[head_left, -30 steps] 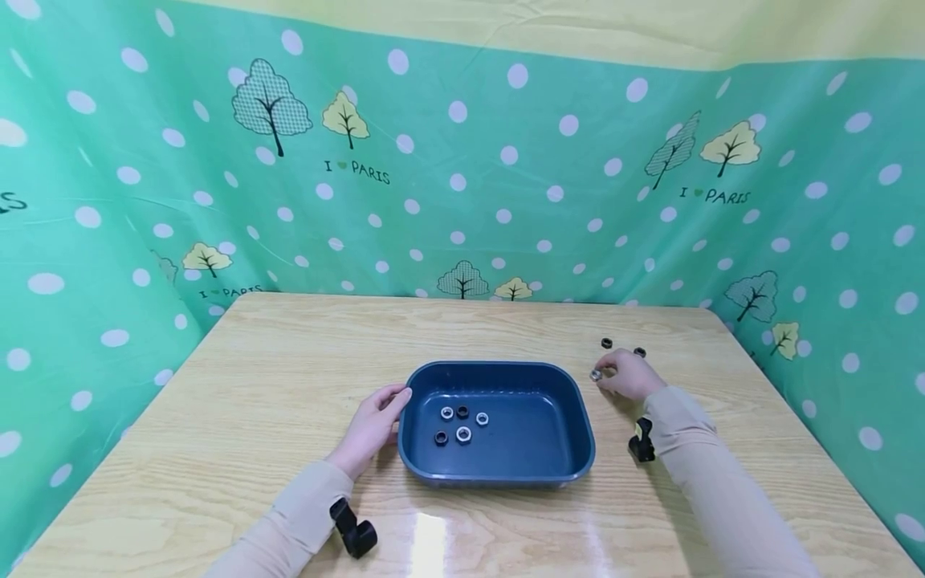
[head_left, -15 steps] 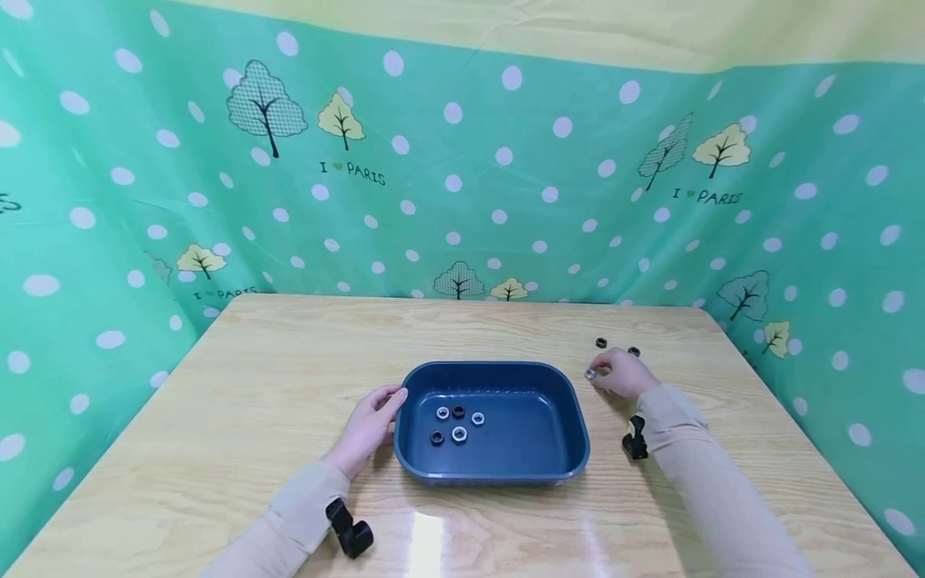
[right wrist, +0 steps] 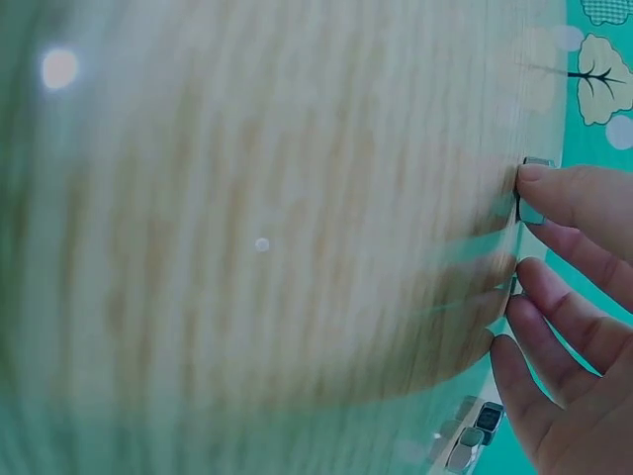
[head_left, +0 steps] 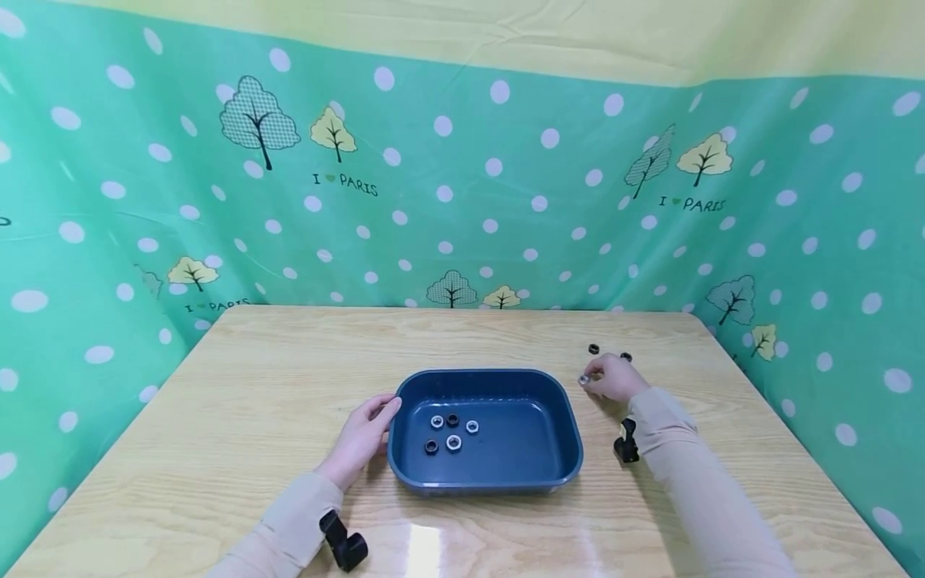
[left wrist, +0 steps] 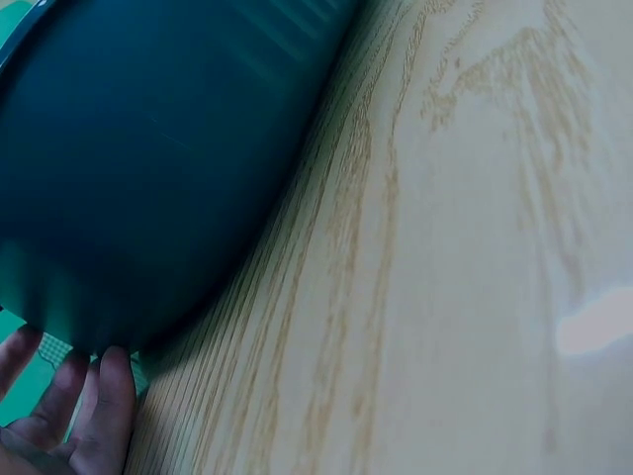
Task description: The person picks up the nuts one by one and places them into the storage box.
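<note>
Five nuts (head_left: 454,449) (head view only) in a tray (head_left: 513,453), left hand (head_left: 361,433) spread against it, right hand (head_left: 613,379) pinching a silver nut (right wrist: 532,210)

Left arm (head_left: 270,522) comes from the near side and angles inward, left hand (head_left: 356,440) left of the desk's (head_left: 303,361) middle, gripping with left thumb (head_left: 389,409) on top and fingers (left wrist: 117,391) slightly bent. Right arm (head_left: 704,490) is stretched farther forward, also angled inward, right hand (head_left: 613,377) toward the far right corner, pinching between right thumb (right wrist: 584,198) and index (right wrist: 593,262), other three fingers loosely spread. Both hands bare, sleeves (head_left: 318,498) down to the wrists.
</note>
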`<state>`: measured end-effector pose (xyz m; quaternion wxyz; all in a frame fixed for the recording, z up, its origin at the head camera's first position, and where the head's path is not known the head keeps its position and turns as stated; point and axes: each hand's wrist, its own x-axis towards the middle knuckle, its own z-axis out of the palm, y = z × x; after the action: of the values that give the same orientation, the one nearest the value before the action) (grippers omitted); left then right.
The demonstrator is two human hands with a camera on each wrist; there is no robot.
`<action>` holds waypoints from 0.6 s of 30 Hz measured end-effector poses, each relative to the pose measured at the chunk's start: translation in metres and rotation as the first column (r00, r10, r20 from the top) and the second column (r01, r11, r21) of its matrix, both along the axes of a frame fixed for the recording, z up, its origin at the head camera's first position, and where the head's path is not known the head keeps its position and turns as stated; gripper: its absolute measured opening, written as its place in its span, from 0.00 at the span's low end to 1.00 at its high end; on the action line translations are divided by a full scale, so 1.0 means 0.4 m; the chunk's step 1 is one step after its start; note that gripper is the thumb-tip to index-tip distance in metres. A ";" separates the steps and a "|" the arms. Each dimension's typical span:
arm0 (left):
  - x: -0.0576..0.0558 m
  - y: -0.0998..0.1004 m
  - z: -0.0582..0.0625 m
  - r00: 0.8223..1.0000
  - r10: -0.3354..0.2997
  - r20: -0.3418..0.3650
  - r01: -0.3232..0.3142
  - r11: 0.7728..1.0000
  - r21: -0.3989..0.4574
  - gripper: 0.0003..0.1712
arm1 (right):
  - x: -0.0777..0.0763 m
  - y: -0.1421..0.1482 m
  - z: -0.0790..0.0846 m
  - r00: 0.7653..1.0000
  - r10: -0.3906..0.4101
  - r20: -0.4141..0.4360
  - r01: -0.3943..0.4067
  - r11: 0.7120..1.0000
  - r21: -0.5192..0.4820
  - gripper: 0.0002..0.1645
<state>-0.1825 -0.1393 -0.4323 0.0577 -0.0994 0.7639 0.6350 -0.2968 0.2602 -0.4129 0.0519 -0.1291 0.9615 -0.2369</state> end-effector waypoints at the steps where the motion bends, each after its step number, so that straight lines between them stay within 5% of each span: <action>1: 0.000 0.001 -0.001 1.000 0.002 -0.002 -0.002 1.000 -0.002 0.29 | 0.000 0.000 -0.001 1.000 -0.002 -0.002 0.002 1.000 0.000 0.07; 18: 0.001 0.000 0.001 1.000 -0.004 -0.002 0.004 1.000 -0.001 0.31 | -0.006 0.022 -0.018 0.999 -0.014 -0.038 0.011 0.998 -0.069 0.07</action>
<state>-0.1822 -0.1392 -0.4318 0.0582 -0.0976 0.7643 0.6348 -0.2993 0.2691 -0.4203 0.0274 -0.1295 0.9544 -0.2675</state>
